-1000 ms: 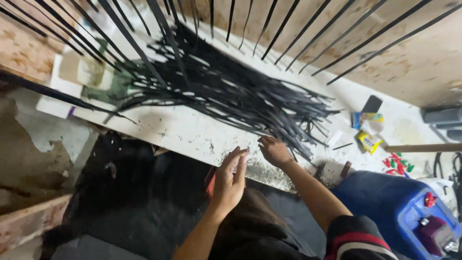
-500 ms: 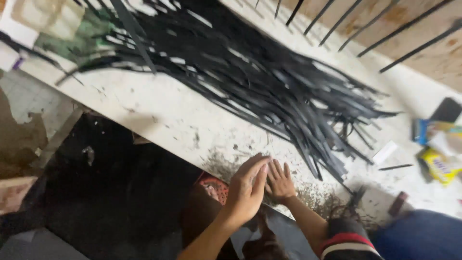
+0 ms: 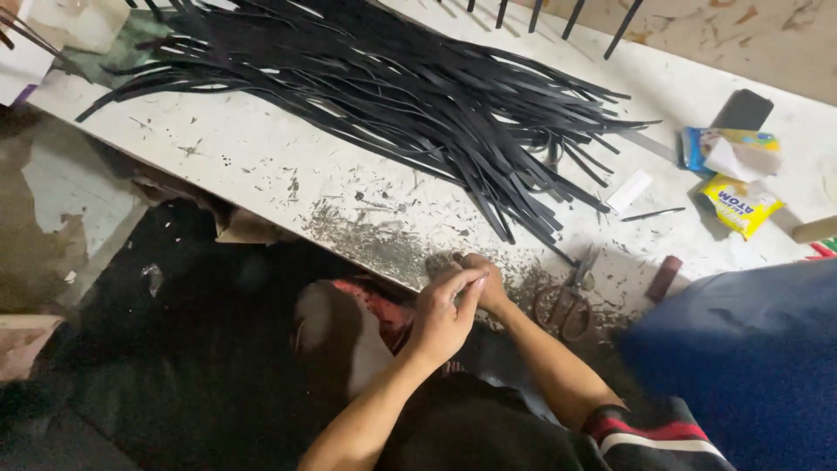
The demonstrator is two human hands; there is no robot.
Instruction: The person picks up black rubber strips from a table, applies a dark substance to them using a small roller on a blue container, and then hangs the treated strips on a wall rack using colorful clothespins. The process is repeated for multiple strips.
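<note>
Both hands met at the table edge (image 3: 261, 205): the left hand (image 3: 440, 316), fingers together, pressed against the right hand (image 3: 485, 281), its fingers hidden, below the black strips (image 3: 410, 96), scissors (image 3: 567, 301) just beside.

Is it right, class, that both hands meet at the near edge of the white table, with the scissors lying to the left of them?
Not quite. The head view shows the scissors to the right of the hands, not the left. The left hand and right hand do meet at the white table's near edge.
</note>
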